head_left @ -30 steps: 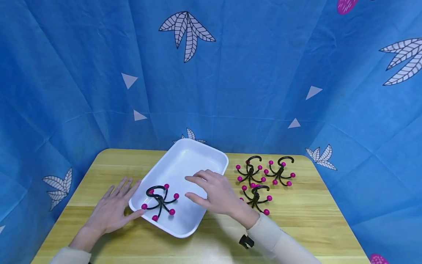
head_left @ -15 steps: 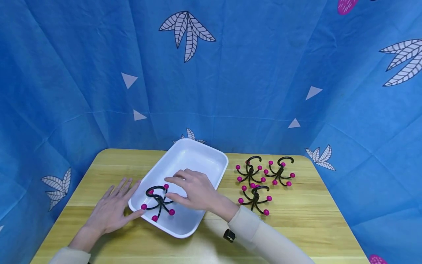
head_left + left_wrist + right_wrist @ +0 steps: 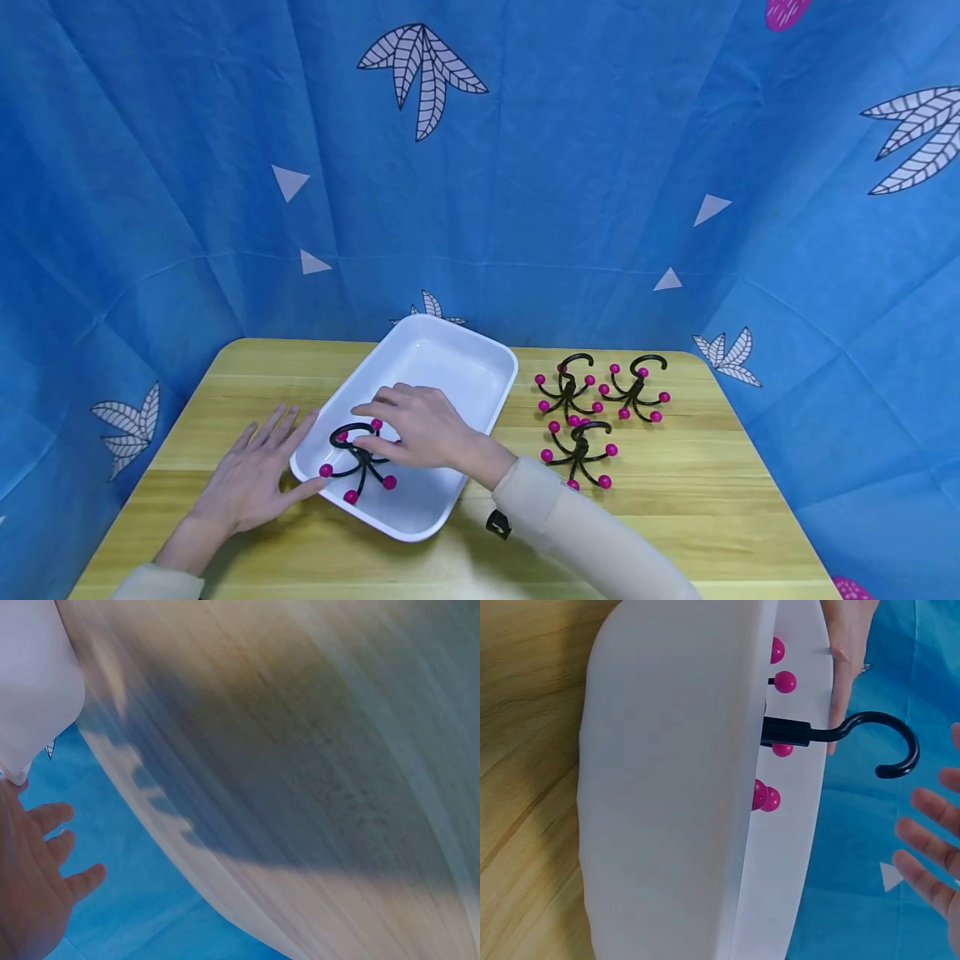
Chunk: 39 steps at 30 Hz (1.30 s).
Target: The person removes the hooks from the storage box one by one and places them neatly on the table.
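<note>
A black hook rack with pink ball tips stands in the near left part of a white tray, its curved hook uppermost. My right hand hovers over the tray beside that hook, thumb and fingers apart. In the right wrist view, a gap shows between the fingers and the black hook rack. With fingers spread, my left hand lies at the tray's left side, fingertips and thumb by the rim. The left wrist view catches this hand next to the tray's wall.
To the right of the tray, three similar hook racks stand close together: one at the back, one farther right and one nearer. A blue patterned curtain surrounds the wooden table.
My right hand has moved left across the tray, from its middle to beside the rack's hook. The left hand, tray and racks have kept their places.
</note>
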Tool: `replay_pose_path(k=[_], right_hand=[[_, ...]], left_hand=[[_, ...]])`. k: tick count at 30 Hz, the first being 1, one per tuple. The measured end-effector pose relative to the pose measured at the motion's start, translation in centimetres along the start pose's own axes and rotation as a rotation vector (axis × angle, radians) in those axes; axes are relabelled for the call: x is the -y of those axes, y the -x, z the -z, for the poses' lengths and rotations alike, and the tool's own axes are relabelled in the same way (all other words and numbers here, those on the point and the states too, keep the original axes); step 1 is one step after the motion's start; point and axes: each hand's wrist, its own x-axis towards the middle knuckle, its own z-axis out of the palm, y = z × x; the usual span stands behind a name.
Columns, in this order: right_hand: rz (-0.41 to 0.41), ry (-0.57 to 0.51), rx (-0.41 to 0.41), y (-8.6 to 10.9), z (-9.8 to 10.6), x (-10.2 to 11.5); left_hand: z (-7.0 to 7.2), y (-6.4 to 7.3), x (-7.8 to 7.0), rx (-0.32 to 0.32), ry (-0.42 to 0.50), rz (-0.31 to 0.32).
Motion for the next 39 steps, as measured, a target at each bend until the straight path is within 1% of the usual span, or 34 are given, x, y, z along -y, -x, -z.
replay_pose_path(k=[11, 17, 24, 29, 39], right_hand=[[0.02, 0.0, 0.014, -1.1, -1.6, 0.0], [0.046, 0.0, 0.008, -1.3, -1.9, 0.1], [0.074, 0.037, 0.004, -1.3, -2.4, -0.1], [0.08, 0.039, 0.013, -1.2, -2.3, -0.2], [0.077, 0.041, 0.05, -0.8, -1.6, -0.1]], left_hand=[[-0.1, -0.1, 0.1, 0.002, 0.006, -0.006], [-0.1, 0.0, 0.1, -0.002, 0.004, -0.008], [-0.1, 0.0, 0.1, -0.009, -0.003, -0.007], [-0.1, -0.1, 0.1, -0.004, 0.001, -0.004], [0.0, 0.0, 0.0, -0.006, -0.012, -0.004]])
